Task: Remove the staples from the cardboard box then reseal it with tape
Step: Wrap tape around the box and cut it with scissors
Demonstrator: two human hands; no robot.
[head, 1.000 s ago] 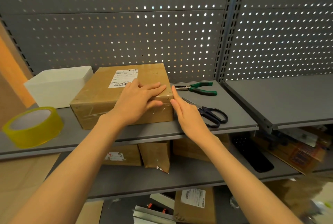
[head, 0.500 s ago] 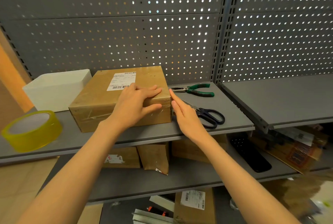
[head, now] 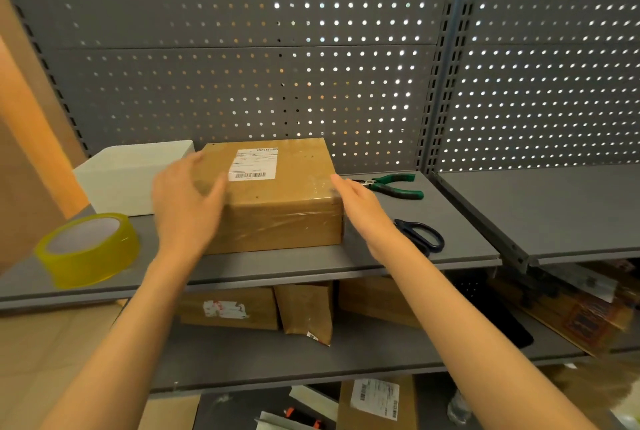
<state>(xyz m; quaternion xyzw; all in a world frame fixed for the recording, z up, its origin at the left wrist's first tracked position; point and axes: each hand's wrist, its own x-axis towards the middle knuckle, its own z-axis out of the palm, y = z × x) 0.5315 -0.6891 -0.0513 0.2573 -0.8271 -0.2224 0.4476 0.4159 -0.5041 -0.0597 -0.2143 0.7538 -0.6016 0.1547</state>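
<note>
- Standing behind the person, I see a cardboard box (head: 277, 194) lying flat on the grey metal shelf (head: 450, 239), its white shipping label (head: 254, 165) facing up and shiny clear film across the top and front.
- The left hand (head: 185, 203) is at the box's 9 o'clock side, fingers straight and spread, thumb lying over the top edge beside the label; it is blurred, so I cannot tell how firmly it touches.
- The right hand (head: 360, 208) is at the box's 3 o'clock side, fingers straight and together, fingertips at the upper right corner, holding nothing.
- A roll of yellowish tape (head: 90, 249) lies flat on the shelf at roughly 8 o'clock from the box, well apart, near the front edge.
- A white open bin (head: 128, 177) stands just beside the box at its 10 o'clock, behind the left hand.
- Green-handled pliers (head: 391, 184) lie at 3 o'clock from the box, towards the perforated back panel (head: 242, 83).
- Black-handled scissors (head: 422, 237) lie at 4 o'clock, partly hidden by the right wrist.
- More brown parcels (head: 235, 308) lie on the lower shelf, at 6 o'clock below the box.
</note>
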